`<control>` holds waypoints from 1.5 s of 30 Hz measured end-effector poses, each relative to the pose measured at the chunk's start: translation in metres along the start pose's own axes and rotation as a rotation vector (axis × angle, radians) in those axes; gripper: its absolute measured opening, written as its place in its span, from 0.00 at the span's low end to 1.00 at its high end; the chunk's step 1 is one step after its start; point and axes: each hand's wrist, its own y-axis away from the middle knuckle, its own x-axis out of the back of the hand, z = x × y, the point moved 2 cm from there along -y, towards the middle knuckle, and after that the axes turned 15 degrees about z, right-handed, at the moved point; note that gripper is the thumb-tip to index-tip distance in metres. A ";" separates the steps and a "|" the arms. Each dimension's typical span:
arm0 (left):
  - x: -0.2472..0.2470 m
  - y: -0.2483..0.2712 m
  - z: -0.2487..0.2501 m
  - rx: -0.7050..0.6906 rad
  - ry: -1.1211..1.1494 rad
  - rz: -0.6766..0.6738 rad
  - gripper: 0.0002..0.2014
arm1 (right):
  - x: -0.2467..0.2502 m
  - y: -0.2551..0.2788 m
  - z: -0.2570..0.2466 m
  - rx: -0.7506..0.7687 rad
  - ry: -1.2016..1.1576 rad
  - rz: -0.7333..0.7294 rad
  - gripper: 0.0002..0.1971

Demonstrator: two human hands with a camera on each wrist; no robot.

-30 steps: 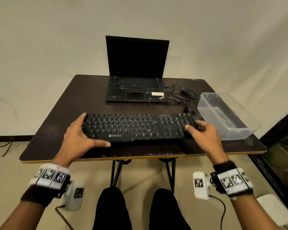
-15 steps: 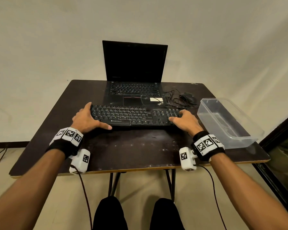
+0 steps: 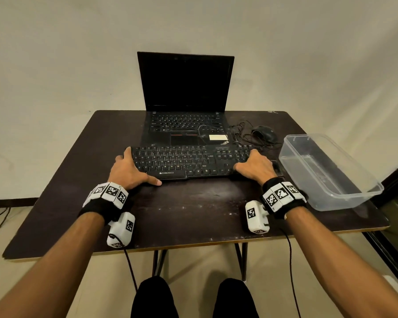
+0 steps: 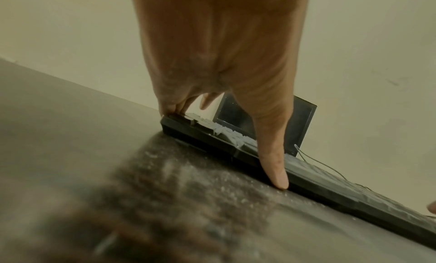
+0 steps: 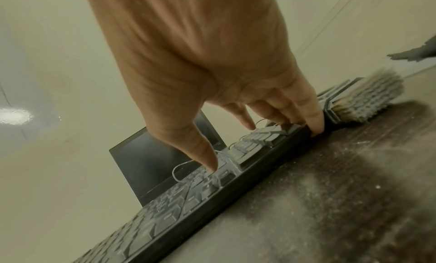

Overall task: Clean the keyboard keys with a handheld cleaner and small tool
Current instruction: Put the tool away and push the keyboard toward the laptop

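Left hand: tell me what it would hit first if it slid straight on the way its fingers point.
The left hand grips the keyboard at its left end, fingers pointing away from the person. Straight ahead lies bare table; the laptop sits off to the right of that line, though depth is hard to judge.

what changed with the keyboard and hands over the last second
The keyboard slid away from the person, from near the table's front edge to right against the laptop, its far edge now over the laptop's front. The left hand and right hand went with it, still holding its two ends. The laptop, mouse and clear tub stayed put.
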 end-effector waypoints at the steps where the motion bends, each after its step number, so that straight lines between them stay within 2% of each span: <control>1: 0.001 0.000 -0.001 -0.003 -0.013 -0.010 0.77 | -0.001 0.001 0.002 0.001 0.016 -0.004 0.35; 7: 0.002 0.000 -0.001 -0.017 -0.076 -0.066 0.77 | -0.002 0.001 0.003 0.010 0.055 -0.023 0.39; 12: 0.006 -0.006 0.002 -0.011 -0.142 -0.149 0.85 | -0.001 0.002 -0.002 0.010 0.046 -0.040 0.44; 17: 0.007 -0.008 0.000 -0.032 -0.209 -0.157 0.89 | 0.003 0.003 0.000 0.003 0.000 -0.043 0.41; 19: 0.007 -0.005 0.000 -0.032 -0.206 -0.140 0.86 | 0.005 0.009 0.002 0.006 -0.010 -0.045 0.43; 21: 0.008 0.002 0.004 -0.035 -0.222 -0.084 0.78 | 0.009 0.018 0.005 0.025 -0.031 -0.028 0.44; 24: 0.007 0.019 0.021 -0.135 -0.242 0.005 0.74 | 0.026 0.042 0.020 0.094 -0.108 0.052 0.43; 28: -0.008 0.054 0.073 -0.447 -0.026 0.104 0.59 | 0.059 0.085 0.071 0.073 -0.248 0.242 0.23; 30: -0.026 0.078 0.112 -0.587 0.042 0.017 0.51 | 0.073 0.107 0.099 0.029 -0.178 0.344 0.16; 33: -0.063 0.111 0.175 -0.734 0.010 -0.153 0.47 | 0.081 0.128 0.125 0.018 -0.030 0.415 0.17; 37: -0.112 0.125 0.244 -0.791 -0.071 -0.274 0.51 | 0.082 0.130 0.134 0.073 0.047 0.397 0.21; 41: -0.150 0.112 0.279 -0.753 -0.170 -0.338 0.58 | 0.072 0.119 0.133 0.118 0.149 0.279 0.31; 45: -0.180 0.105 0.291 -0.742 -0.305 -0.385 0.63 | 0.059 0.105 0.135 0.112 0.246 0.228 0.27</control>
